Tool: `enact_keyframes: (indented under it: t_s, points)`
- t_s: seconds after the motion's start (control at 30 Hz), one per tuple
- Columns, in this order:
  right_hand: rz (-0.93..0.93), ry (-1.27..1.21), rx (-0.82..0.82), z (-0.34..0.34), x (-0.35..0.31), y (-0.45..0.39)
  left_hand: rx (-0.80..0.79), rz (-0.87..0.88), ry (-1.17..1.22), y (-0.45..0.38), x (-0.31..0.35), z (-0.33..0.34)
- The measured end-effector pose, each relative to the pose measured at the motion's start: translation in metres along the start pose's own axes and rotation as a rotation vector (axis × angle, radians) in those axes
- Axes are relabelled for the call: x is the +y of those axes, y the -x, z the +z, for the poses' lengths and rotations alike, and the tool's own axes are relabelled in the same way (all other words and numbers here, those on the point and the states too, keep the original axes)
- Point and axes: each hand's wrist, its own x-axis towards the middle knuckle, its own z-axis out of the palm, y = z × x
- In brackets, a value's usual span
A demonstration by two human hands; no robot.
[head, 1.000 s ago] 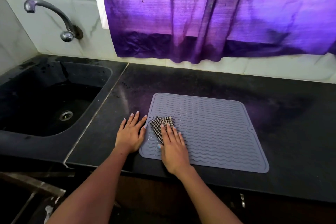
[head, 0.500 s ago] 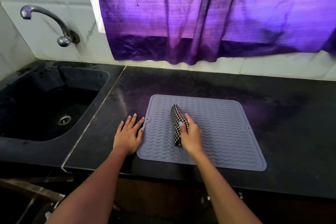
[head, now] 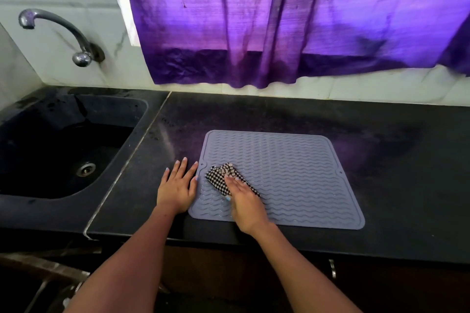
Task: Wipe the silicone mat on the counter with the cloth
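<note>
Head view, looking down: the grey wavy-ribbed silicone mat (head: 292, 175) lies flat on the black stone counter (head: 394, 160), and everything is placed from it. On the mat's near-left part sits the crumpled black-and-white checked cloth (head: 220, 175), and the right hand (head: 244, 201) is on top of it, fingers straight and flat, pressing it down rather than gripping. The hand hides the cloth's near half, so its full outline is hard to make out. Just off the mat's left edge, the left hand (head: 178, 187) lies flat on the counter, fingers spread and straight, holding nothing; its thumb tip is right at the mat's rim. Further left of the mat is the dark sink (head: 63, 150), with a curved metal tap (head: 58, 30) above it. Behind the mat hangs a purple curtain (head: 292, 20), cut off at the top.
</note>
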Motion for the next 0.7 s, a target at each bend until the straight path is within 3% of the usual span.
enact_keyframes:
  t_s: [0.1, 0.23, 0.33, 0.4, 0.57, 0.7]
  points:
    - [0.149, -0.359, -0.004, -0.012, 0.003, -0.004, -0.009, 0.005, 0.005, 0.000, -0.001, 0.000]
    - [0.430, -0.804, 0.309, -0.042, 0.007, -0.008, 0.005, 0.003, 0.025, 0.000, -0.003, 0.000]
    - [0.419, -0.602, 0.534, -0.062, 0.017, 0.002, 0.013, 0.004, 0.035, 0.000, -0.003, 0.001]
    - [0.317, -0.434, 0.575, -0.061, 0.021, 0.008, 0.016, 0.004, 0.049, 0.000, -0.004, 0.001]
    - [0.217, 0.006, 0.195, -0.009, 0.031, 0.021, 0.019, 0.004, 0.037, 0.000, -0.002, 0.001]
    - [0.184, 0.052, 0.235, -0.007, 0.038, 0.022, 0.018, -0.002, 0.018, 0.001, -0.001, 0.001]
